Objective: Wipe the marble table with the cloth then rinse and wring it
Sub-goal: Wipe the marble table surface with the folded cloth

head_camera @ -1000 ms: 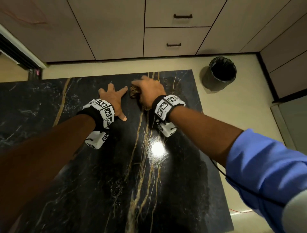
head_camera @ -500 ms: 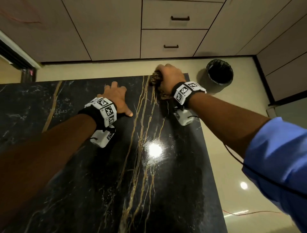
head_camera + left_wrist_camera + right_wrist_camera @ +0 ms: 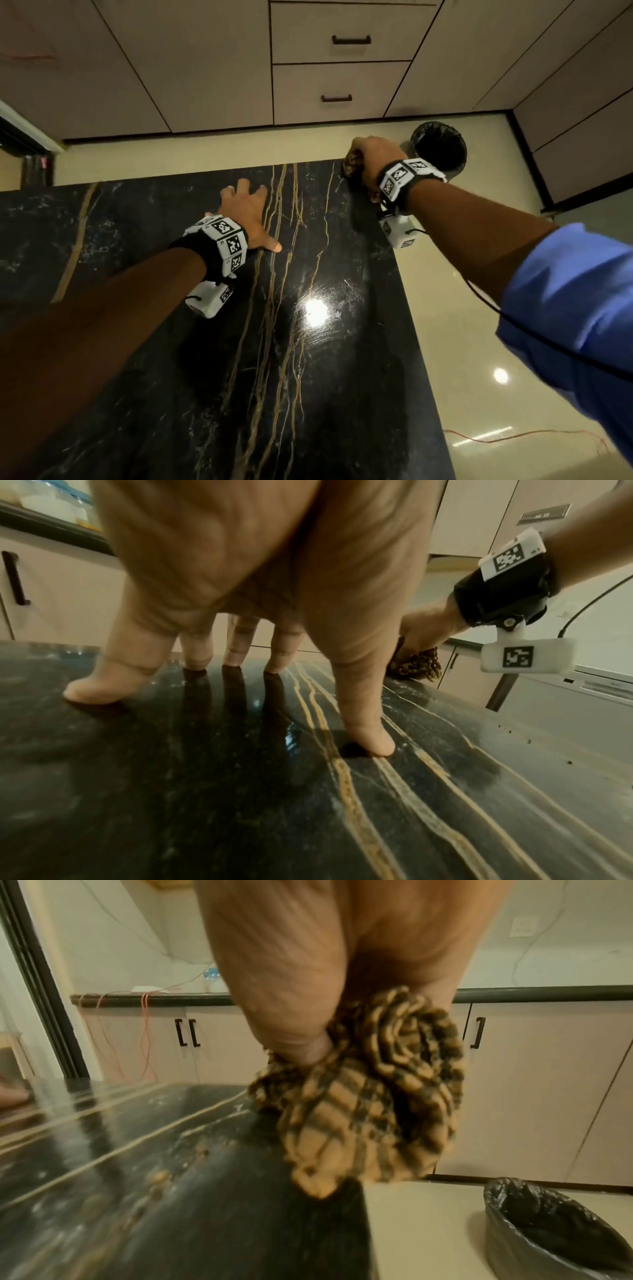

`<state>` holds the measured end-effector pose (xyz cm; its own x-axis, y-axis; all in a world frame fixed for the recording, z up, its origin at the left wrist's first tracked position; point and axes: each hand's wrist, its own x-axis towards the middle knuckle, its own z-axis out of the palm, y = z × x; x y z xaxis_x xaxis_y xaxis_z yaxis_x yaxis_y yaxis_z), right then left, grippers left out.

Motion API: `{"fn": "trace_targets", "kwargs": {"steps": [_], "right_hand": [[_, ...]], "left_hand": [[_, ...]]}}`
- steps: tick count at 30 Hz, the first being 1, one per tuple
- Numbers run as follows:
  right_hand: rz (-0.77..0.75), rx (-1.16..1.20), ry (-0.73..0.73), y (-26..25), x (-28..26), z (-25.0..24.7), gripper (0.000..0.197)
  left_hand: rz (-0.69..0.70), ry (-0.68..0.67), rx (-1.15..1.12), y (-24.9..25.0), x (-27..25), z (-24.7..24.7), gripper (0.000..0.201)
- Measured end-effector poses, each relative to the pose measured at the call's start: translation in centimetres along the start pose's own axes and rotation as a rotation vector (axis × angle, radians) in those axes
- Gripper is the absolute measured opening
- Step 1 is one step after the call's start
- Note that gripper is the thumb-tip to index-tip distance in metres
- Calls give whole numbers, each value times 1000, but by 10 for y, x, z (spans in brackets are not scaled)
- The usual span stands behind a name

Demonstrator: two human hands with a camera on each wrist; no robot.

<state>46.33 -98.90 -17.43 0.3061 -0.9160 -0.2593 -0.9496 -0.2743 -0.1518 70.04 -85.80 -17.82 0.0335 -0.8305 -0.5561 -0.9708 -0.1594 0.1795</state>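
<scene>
The black marble table (image 3: 308,342) (image 3: 240,804) (image 3: 137,1191) has gold veins and a glossy top. My right hand (image 3: 371,161) (image 3: 308,988) grips a bunched tan-and-black checked cloth (image 3: 351,164) (image 3: 369,1096) (image 3: 416,665) at the table's far right corner, where the cloth hangs partly past the edge. My left hand (image 3: 245,209) (image 3: 240,656) rests on the marble with spread, straight fingers, left of the cloth and apart from it. Crumbs and smears (image 3: 161,1177) lie on the marble near the cloth.
A bin with a black liner (image 3: 440,145) (image 3: 555,1231) stands on the cream floor just beyond the table's far right corner. Beige cabinets with dark handles (image 3: 351,39) line the far wall. A thin red wire (image 3: 513,437) lies on the floor at right.
My right hand has swept the cloth rightward and away, from beside the left hand to the table's far right corner. The left hand has stayed planted on the marble.
</scene>
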Motion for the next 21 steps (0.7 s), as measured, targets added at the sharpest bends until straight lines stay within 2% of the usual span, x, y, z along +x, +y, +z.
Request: {"fn": "trace_targets", "kwargs": {"steps": [7, 11, 14, 17, 21], "right_hand": [[-61, 47, 51, -4, 9, -1, 71], [-93, 45, 76, 0, 1, 8, 60], [-188, 47, 75, 10, -22, 13, 53], [-289, 17, 7, 22, -51, 16, 53], [-330, 71, -84, 35, -65, 7, 48]], "left_hand": [[0, -20, 22, 1, 3, 0, 119], [1, -23, 45, 0, 5, 1, 120], [2, -18, 50, 0, 7, 1, 121], [6, -16, 58, 1, 8, 1, 122], [-2, -15, 54, 2, 6, 0, 121]]}}
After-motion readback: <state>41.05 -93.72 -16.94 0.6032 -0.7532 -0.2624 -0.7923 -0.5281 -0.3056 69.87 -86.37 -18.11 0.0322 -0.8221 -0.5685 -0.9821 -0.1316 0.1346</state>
